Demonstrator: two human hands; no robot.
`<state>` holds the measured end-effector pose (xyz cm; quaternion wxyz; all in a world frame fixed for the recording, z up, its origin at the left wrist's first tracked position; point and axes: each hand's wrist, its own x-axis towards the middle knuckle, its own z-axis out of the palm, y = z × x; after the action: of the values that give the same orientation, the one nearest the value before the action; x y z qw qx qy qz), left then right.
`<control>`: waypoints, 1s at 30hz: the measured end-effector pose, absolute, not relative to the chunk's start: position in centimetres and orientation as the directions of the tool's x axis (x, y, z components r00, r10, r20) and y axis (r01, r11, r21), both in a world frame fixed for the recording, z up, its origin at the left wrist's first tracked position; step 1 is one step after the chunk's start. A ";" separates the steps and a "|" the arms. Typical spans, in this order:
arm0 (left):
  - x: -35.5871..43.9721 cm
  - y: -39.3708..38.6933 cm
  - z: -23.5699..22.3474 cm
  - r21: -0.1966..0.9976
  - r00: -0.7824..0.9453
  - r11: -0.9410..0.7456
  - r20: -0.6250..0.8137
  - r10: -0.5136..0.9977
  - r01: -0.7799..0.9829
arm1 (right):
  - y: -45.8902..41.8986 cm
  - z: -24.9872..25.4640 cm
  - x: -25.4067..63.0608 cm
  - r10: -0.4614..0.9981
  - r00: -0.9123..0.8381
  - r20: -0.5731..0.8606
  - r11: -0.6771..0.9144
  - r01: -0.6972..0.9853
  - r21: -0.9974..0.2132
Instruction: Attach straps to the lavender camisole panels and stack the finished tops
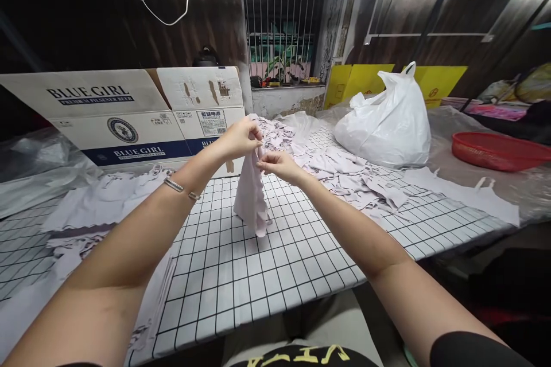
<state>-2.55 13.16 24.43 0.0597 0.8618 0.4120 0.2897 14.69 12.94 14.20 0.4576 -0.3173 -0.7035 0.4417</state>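
A pale lilac piece of fabric [249,198] with a wavy edge hangs over the middle of the table, its lower end at the tabletop. My left hand [241,136] pinches it at the top, fingers closed. Slightly lower and to the right, my right hand [279,166] is closed in a pinch on its edge. A silver bangle sits on my left wrist. Behind my hands lies a loose heap of similar lilac pieces [340,169], spreading to the right. Stacked lilac pieces [99,200] lie beside my left forearm.
The table [224,275] has a white cloth with a black grid. A printed cardboard box [129,120] stands at the back left. A full white plastic bag [387,120], a red basket [499,152] and a flat lilac strapped garment [465,192] are on the right.
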 end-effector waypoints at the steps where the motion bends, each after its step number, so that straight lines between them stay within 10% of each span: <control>1: -2.7 13.1 24.4 0.344 0.499 -0.653 0.439 0.747 0.674 | 13.0 14.1 14.9 0.857 -0.360 0.368 0.419 0.073 -0.905; 6: -3.3 13.3 22.9 0.283 0.425 -0.600 0.489 0.762 0.749 | 12.6 14.7 16.2 0.825 -0.093 0.557 0.557 0.302 -0.774; 10: -4.5 14.8 20.8 0.255 0.240 -0.448 0.571 0.785 0.857 | 11.9 17.6 18.5 0.698 -0.065 0.713 0.486 0.774 -0.406; 16: -7.0 18.8 22.4 0.588 0.196 -0.281 0.206 0.959 0.758 | 14.9 22.8 24.1 0.846 -0.062 0.530 0.094 0.995 -0.033; 21: -6.5 20.3 25.2 0.678 0.214 -0.259 0.151 0.965 0.688 | 17.5 23.8 26.8 0.946 0.251 0.203 -0.189 0.940 -0.283; 30: -7.2 21.3 25.9 0.592 0.331 -0.191 -0.136 0.934 0.783 | 18.7 24.4 28.3 0.972 0.228 -0.058 -0.182 0.575 -0.797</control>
<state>-7.19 21.34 25.87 0.2942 0.7610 0.5638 0.1283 28.29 18.68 24.36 0.3333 -0.7090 -0.5456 0.2975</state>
